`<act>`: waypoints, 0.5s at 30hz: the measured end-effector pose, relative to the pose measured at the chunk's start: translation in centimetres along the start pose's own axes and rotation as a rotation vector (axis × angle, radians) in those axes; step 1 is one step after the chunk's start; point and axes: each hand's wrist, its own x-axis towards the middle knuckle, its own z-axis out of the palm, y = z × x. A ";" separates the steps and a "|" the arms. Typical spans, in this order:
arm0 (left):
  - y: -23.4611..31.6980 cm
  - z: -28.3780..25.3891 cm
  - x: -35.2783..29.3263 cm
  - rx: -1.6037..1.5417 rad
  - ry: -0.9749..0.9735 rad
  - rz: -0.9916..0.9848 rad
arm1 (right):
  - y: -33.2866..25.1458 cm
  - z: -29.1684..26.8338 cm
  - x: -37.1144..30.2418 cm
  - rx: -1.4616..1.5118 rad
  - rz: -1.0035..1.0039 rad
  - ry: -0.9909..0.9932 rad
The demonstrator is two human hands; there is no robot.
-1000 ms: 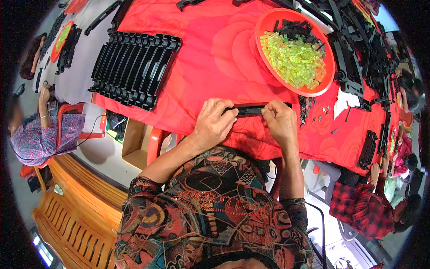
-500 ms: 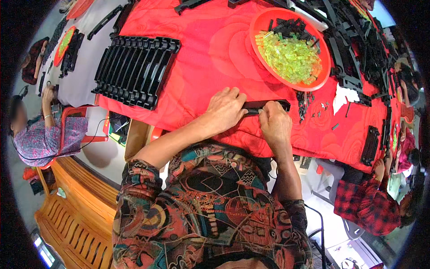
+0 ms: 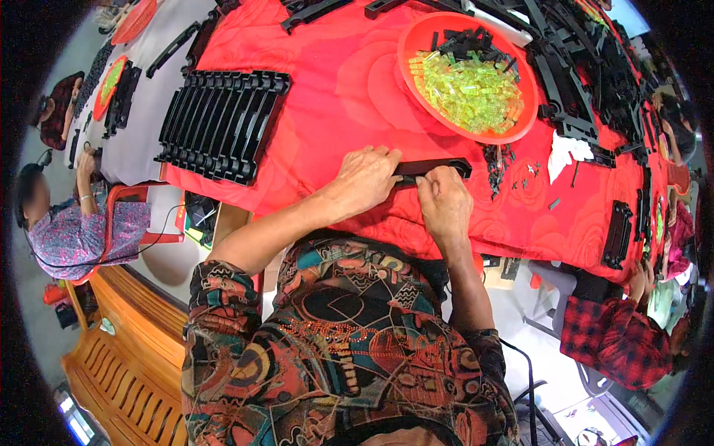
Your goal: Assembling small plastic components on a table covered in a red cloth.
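Note:
Both my hands work on one long black plastic part (image 3: pixel 433 166) near the front edge of the red-covered table. My left hand (image 3: pixel 366 176) grips its left end, fingers curled. Toward the other end, my right hand (image 3: pixel 446 199) is closed, thumb and fingers pinching at the part's near side; whether a smaller piece is in that pinch is hidden. Beyond them stands an orange-red bowl (image 3: pixel 405 70) with yellow-green clear plastic pieces (image 3: pixel 468 93) and small black pieces (image 3: pixel 476 46). To the left lies a row of similar long black parts (image 3: pixel 223 125), side by side.
Small black bits (image 3: pixel 498 167) and a crumpled white tissue (image 3: pixel 569 152) lie right of my hands. Black parts pile up (image 3: pixel 610 89) at the far right. A person in a checked shirt (image 3: pixel 613 334) sits right, another in a patterned top (image 3: pixel 89 241) left. A wooden bench (image 3: pixel 126 357) stands behind left.
The view has shifted slightly. My hands stay on the black part, which is now turned a little, with its right end showing more beyond my right hand.

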 end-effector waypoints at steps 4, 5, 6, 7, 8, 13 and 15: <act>1.3 -1.7 1.0 0.046 -0.133 -0.090 | -0.1 0.3 0.3 0.021 0.053 0.023; 1.4 -1.9 1.2 0.054 -0.161 -0.101 | -0.1 0.4 0.3 0.024 0.076 0.025; 1.1 -1.5 1.1 0.013 -0.124 -0.091 | -0.1 0.5 0.4 0.025 0.089 0.022; 0.4 -0.9 0.8 -0.029 -0.088 -0.081 | -0.2 0.6 0.4 0.026 0.102 0.019; 0.1 -0.7 0.6 -0.070 -0.052 -0.070 | -0.2 0.6 0.5 0.027 0.115 0.017; 0.0 -0.7 0.5 -0.077 -0.016 -0.059 | -0.1 0.6 0.6 0.045 0.102 0.002; -0.1 -0.7 0.6 -0.099 0.009 -0.044 | -0.1 0.5 0.6 0.041 0.095 0.007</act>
